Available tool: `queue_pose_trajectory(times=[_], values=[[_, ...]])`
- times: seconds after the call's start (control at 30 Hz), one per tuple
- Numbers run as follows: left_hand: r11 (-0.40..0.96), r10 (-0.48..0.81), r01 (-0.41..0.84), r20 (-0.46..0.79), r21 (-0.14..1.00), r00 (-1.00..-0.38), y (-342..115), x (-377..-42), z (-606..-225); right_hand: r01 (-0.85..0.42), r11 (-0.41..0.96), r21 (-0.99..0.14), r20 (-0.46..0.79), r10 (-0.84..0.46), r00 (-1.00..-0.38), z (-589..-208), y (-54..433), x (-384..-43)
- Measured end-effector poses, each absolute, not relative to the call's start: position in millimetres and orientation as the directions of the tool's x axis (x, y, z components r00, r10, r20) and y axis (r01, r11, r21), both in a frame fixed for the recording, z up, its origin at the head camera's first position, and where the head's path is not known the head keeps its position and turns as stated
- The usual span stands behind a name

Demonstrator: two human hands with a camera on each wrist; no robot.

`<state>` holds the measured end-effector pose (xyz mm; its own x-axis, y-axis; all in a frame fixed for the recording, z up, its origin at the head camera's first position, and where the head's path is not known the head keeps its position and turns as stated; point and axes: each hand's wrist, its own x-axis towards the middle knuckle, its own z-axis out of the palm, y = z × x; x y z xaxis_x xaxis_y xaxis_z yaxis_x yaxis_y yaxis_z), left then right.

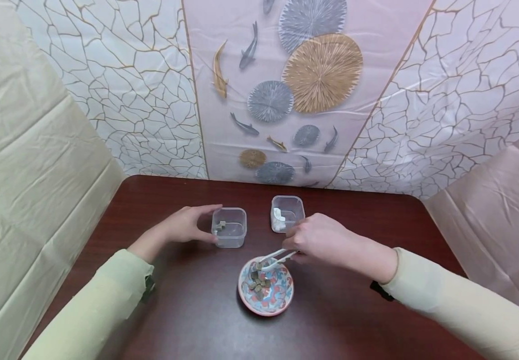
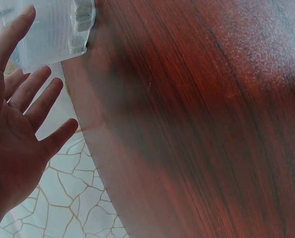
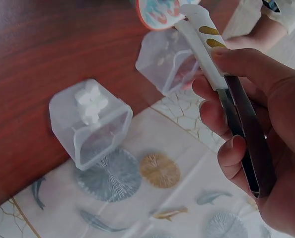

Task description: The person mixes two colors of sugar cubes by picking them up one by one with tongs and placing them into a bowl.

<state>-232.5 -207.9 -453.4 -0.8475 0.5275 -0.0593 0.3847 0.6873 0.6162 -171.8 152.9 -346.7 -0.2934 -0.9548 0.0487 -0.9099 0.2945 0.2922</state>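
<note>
My right hand (image 1: 318, 237) grips a pair of tongs (image 3: 242, 114) with white ends and dark handles. The white tips reach into a patterned bowl (image 1: 266, 313), with a small brownish cube (image 1: 260, 266) at them. Several more brownish cubes (image 1: 259, 286) lie in the bowl. At the left, my left hand (image 1: 185, 223) spreads its thumb and fingers beside a clear plastic container (image 1: 231, 242), fingertips right at its side. A few brownish cubes (image 2: 81, 20) sit inside that container.
A second clear container (image 1: 292, 202) stands further back, just beyond my right hand, with white pieces (image 3: 92, 103) in it. The dark red-brown table (image 1: 187, 310) ends at a patterned cloth backdrop (image 1: 160, 100). Pale cloth walls (image 1: 21, 175) flank both sides.
</note>
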Motion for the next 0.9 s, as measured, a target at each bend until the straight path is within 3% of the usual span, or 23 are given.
queue_pose_trajectory(times=[0.3,0.57,0.73,0.9], values=[[0.684,0.533,0.398,-0.047,0.612,-0.845,-208.7,-232.6,-452.0,-0.923,0.313,0.224,0.014,-0.948,-0.318,-350.1,149.6,-170.0],[0.691,0.525,0.384,-0.060,0.612,-0.849,-208.0,-232.0,-451.2,-0.908,0.386,0.164,0.089,-0.922,-0.376,-336.1,141.5,-181.9],[0.693,0.523,0.379,-0.065,0.613,-0.850,-208.9,-231.8,-452.5,-0.896,0.413,0.163,0.143,-0.908,-0.393,-328.3,125.4,-195.0],[0.687,0.526,0.381,-0.062,0.619,-0.848,-208.2,-231.9,-454.8,-0.873,0.438,0.214,0.120,-0.899,-0.422,-329.7,103.2,-209.7]])
